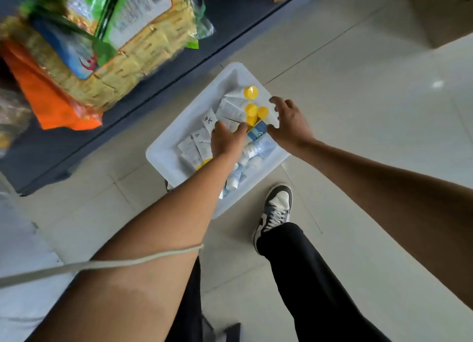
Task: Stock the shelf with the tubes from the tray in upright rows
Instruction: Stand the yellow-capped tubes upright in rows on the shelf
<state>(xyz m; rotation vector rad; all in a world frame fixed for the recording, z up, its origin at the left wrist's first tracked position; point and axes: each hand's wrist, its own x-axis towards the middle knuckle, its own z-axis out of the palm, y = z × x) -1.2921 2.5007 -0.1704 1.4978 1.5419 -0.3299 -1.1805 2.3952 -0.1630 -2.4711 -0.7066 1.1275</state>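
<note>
1. Tray: a white plastic tray rests on the tiled floor, just beside the base of the dark grey shelf.
2. Tubes: all tubes lie flat inside the tray; none stands upright.
3. Yellow-capped tubes: white bodies, grouped toward the tray's far corner. Their long axes run diagonally, and the caps point to the tray's right edge.
4. Blue-and-white tubes: piled along the tray's near right edge, partly hidden under the left forearm.
5. Blue tube: lies tilted between the two hands.
6. Left hand: lowered onto the pile at the tray's centre, knuckles up. The fingertips are hidden, so whether it grasps anything cannot be told.
7. Right hand: poised over the tray's right edge, fingers spread and loosely bent, released, grasping nothing; the thumb is just beside the blue tube.
8. Shelf load: snack packs lie on the shelf, well apart from the tray.
</note>
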